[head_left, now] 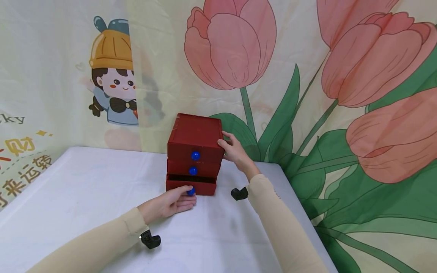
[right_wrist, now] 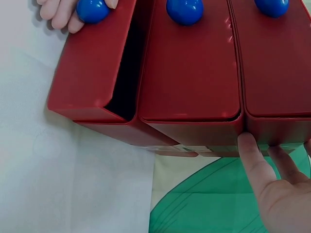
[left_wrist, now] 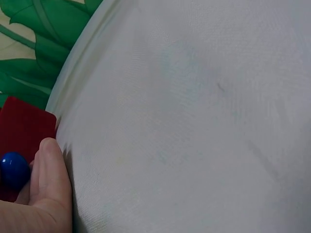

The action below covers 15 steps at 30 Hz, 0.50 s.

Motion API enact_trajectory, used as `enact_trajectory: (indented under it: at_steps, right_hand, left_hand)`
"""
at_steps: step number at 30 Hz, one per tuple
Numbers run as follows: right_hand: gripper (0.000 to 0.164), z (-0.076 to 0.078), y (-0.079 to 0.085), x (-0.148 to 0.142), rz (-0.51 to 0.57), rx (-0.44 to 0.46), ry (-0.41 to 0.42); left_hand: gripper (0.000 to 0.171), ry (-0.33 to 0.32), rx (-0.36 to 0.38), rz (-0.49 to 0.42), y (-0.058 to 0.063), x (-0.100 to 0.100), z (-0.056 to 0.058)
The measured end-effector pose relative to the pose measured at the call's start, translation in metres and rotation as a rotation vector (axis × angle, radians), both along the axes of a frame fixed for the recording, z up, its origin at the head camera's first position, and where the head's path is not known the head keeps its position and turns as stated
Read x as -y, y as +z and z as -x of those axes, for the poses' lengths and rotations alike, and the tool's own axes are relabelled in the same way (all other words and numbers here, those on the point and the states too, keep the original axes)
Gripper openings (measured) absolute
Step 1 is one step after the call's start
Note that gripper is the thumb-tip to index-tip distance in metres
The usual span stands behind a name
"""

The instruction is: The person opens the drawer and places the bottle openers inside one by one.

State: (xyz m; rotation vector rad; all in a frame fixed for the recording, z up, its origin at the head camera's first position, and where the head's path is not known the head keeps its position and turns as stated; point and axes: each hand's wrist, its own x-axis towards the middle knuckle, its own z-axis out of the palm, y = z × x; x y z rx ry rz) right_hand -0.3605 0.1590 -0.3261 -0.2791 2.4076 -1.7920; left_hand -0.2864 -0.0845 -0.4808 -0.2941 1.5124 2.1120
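Note:
A red three-drawer box [head_left: 196, 131] stands on the table, each drawer front bearing a round blue knob. Its bottom drawer [head_left: 205, 188] is pulled out a little, with a dark gap along its top edge. My left hand [head_left: 170, 201] has the bottom blue knob [right_wrist: 92, 9] between the thumb above and the fingers below. In the left wrist view, those fingers [left_wrist: 51, 170] reach alongside the knob. My right hand [head_left: 237, 151] rests against the box's right side near the top; the right wrist view shows its fingertips [right_wrist: 248, 143] touching that side. The drawer's inside is too dark to make out.
A white cloth covers the table [head_left: 102, 182]. Close behind the box hangs a curtain [head_left: 164, 76] printed with large tulips and a cartoon figure. Black wrist devices [head_left: 150, 239] sit by both sleeves. The table's right edge runs beyond the right arm.

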Motion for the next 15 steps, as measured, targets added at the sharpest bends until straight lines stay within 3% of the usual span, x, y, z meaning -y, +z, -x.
enact_trajectory:
  at_steps: [15]
  right_hand:
    - [0.065,0.001,-0.001,-0.001,0.005,0.002,0.002]
  left_hand:
    - [0.054,0.003,-0.009,0.016,0.001,-0.001,0.019]
